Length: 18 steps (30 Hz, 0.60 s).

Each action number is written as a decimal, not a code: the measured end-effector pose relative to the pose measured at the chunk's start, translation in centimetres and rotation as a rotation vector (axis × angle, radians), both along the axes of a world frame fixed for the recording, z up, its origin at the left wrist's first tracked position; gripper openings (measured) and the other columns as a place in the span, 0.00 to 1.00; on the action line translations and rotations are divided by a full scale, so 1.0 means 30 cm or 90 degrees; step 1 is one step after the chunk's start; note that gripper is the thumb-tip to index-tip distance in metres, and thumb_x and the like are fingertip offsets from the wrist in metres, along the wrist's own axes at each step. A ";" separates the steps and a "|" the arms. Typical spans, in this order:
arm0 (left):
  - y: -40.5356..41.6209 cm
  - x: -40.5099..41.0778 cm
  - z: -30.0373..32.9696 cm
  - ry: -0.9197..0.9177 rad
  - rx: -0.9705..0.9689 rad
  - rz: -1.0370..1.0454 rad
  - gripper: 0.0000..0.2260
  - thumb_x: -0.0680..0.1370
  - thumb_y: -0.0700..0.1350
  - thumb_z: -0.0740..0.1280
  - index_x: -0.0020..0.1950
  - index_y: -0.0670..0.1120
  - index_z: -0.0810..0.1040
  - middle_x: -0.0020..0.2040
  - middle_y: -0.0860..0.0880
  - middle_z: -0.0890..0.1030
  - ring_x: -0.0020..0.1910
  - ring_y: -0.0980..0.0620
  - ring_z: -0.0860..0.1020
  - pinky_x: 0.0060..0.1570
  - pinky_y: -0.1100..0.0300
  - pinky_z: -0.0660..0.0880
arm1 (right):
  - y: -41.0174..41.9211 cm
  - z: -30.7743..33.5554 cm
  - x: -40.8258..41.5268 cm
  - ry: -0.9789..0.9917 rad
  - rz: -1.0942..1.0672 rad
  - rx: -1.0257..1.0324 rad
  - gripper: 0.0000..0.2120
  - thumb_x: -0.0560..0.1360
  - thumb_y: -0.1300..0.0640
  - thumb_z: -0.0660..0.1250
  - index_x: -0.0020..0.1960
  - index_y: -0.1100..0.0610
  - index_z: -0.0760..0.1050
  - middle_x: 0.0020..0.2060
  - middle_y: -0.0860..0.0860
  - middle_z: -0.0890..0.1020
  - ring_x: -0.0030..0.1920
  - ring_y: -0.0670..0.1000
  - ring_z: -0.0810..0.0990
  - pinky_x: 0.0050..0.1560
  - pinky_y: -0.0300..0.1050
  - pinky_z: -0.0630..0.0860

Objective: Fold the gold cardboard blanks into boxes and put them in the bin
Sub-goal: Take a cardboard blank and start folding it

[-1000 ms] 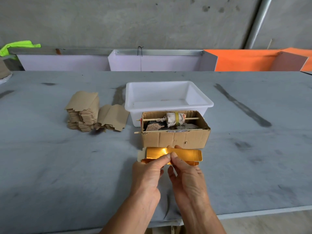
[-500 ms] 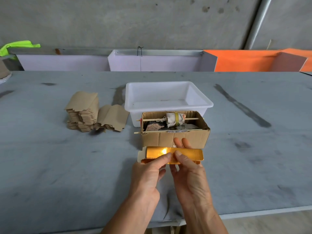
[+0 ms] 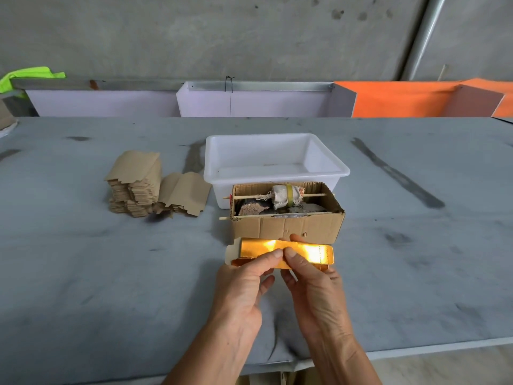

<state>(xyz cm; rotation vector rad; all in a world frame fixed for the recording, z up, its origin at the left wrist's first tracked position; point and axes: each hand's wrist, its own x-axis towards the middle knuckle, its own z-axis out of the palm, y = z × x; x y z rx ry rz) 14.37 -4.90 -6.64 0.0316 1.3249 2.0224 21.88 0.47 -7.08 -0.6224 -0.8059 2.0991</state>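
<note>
A shiny gold cardboard blank [image 3: 313, 252], partly opened into a long box shape, is held just above the table in front of the brown carton. My left hand [image 3: 244, 284] pinches its near edge with thumb on top. My right hand [image 3: 311, 284] grips it beside the left, thumb on top and fingertips showing behind the far edge. A pale flap sticks out at the blank's left end. The white plastic bin [image 3: 327, 159] stands behind the carton with nothing visible inside. A stack of flat blanks [image 3: 136, 184], brown side up, lies to the left.
An open brown carton [image 3: 288, 226] with sticks, a cloth-wrapped roll and scraps stands between my hands and the bin. More blanks [image 3: 184, 197] lean beside the stack. White and orange panels [image 3: 402, 100] line the table's far edge. The near table edge runs under my wrists.
The gold blank has opened up a little and shifted slightly away from me. My right fingers now reach behind its far edge. Both thumbs stay on top.
</note>
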 end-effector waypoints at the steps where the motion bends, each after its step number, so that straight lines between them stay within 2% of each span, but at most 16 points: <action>1: -0.001 0.000 0.000 0.012 -0.004 0.007 0.09 0.66 0.33 0.74 0.39 0.45 0.81 0.33 0.50 0.83 0.37 0.52 0.80 0.42 0.56 0.75 | 0.000 0.000 0.000 -0.018 -0.003 0.003 0.12 0.62 0.65 0.71 0.46 0.58 0.82 0.39 0.53 0.85 0.41 0.49 0.84 0.43 0.43 0.75; 4: -0.003 0.002 0.001 0.048 -0.015 0.024 0.08 0.65 0.33 0.75 0.33 0.45 0.82 0.32 0.50 0.83 0.35 0.54 0.82 0.43 0.56 0.75 | 0.004 0.003 -0.007 -0.063 -0.019 -0.002 0.07 0.59 0.63 0.73 0.37 0.56 0.83 0.37 0.53 0.85 0.39 0.49 0.84 0.44 0.44 0.75; 6: -0.007 0.005 -0.001 0.059 -0.019 0.023 0.07 0.65 0.34 0.76 0.33 0.45 0.82 0.33 0.49 0.84 0.33 0.55 0.82 0.42 0.56 0.76 | 0.007 0.006 -0.013 -0.062 -0.035 -0.012 0.06 0.58 0.64 0.73 0.34 0.56 0.82 0.35 0.53 0.84 0.38 0.49 0.83 0.43 0.43 0.77; 10: -0.009 0.001 -0.007 0.042 -0.020 0.017 0.08 0.64 0.35 0.76 0.40 0.44 0.82 0.33 0.49 0.84 0.35 0.52 0.81 0.37 0.57 0.76 | 0.017 0.010 -0.013 -0.068 -0.037 -0.028 0.11 0.61 0.64 0.72 0.43 0.59 0.81 0.38 0.54 0.85 0.39 0.49 0.84 0.44 0.43 0.76; 13: -0.007 -0.005 -0.007 0.018 -0.011 0.021 0.09 0.64 0.35 0.76 0.40 0.43 0.81 0.32 0.49 0.83 0.33 0.53 0.79 0.36 0.58 0.76 | 0.034 0.021 -0.006 -0.061 0.016 -0.041 0.14 0.63 0.62 0.70 0.48 0.59 0.80 0.42 0.54 0.86 0.43 0.50 0.84 0.47 0.46 0.75; 15: -0.004 -0.010 -0.007 -0.004 -0.004 0.030 0.09 0.64 0.35 0.75 0.40 0.43 0.80 0.32 0.49 0.82 0.32 0.52 0.78 0.36 0.57 0.76 | 0.043 0.028 0.002 -0.063 0.045 -0.045 0.13 0.63 0.59 0.70 0.47 0.58 0.80 0.40 0.53 0.85 0.42 0.50 0.84 0.48 0.46 0.74; 18: -0.002 -0.017 -0.010 -0.018 0.000 0.038 0.08 0.65 0.34 0.75 0.41 0.43 0.79 0.33 0.48 0.81 0.33 0.51 0.77 0.35 0.57 0.76 | 0.033 0.033 0.005 -0.099 0.074 -0.031 0.07 0.60 0.58 0.73 0.38 0.55 0.80 0.35 0.52 0.84 0.40 0.50 0.82 0.47 0.47 0.74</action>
